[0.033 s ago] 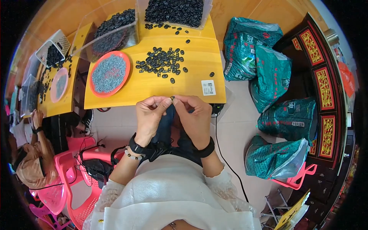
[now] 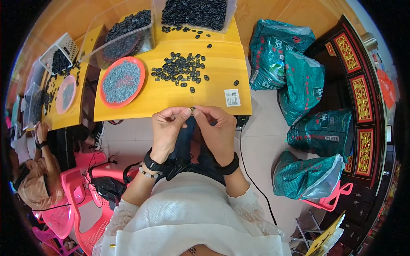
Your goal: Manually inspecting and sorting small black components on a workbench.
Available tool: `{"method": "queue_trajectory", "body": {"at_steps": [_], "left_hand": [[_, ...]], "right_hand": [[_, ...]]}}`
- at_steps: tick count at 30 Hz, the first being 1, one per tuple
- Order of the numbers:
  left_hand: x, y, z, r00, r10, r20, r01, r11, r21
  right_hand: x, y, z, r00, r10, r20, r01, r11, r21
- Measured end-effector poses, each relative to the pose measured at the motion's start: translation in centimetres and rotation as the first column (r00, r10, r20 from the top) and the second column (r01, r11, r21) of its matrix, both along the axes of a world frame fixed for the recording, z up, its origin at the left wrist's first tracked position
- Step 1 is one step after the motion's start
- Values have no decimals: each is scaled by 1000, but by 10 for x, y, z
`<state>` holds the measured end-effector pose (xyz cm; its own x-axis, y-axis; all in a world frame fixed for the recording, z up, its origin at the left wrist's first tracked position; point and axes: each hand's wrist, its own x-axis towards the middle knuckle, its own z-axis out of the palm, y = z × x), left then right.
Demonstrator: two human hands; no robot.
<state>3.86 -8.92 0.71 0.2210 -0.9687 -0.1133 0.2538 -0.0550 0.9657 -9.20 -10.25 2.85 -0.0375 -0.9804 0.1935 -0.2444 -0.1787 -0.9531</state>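
Observation:
Just off the table's front edge, my left hand (image 2: 168,128) and my right hand (image 2: 216,130) meet fingertip to fingertip. Between them they pinch a small dark plastic piece (image 2: 192,108), mostly hidden by thumbs and fingers. Beyond the hands lies a loose pile of small black oval plastic pieces (image 2: 181,68), some showing a slot. To its left, an orange-red round tray (image 2: 141,85) holds a heap of small silvery metal pins or screws (image 2: 121,83).
Clear bins of black pieces (image 2: 194,15) stand at the table's back. A white label (image 2: 232,97) lies front right. Green sacks (image 2: 303,81) line the right side. Pink chairs (image 2: 73,213) stand left, where another person's hand (image 2: 42,131) rests at a second yellow table (image 2: 76,114).

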Motion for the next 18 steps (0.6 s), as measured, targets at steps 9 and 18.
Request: {"method": "queue_trajectory", "body": {"at_steps": [9, 18], "left_hand": [[2, -4, -1, 949, -59, -308, 87, 993, 81], [11, -2, -5, 971, -65, -231, 105, 981, 164]], "right_hand": [[0, -3, -14, 975, 13, 220, -52, 983, 175], [4, -6, -12, 973, -18, 231, -29, 980, 198]]}}
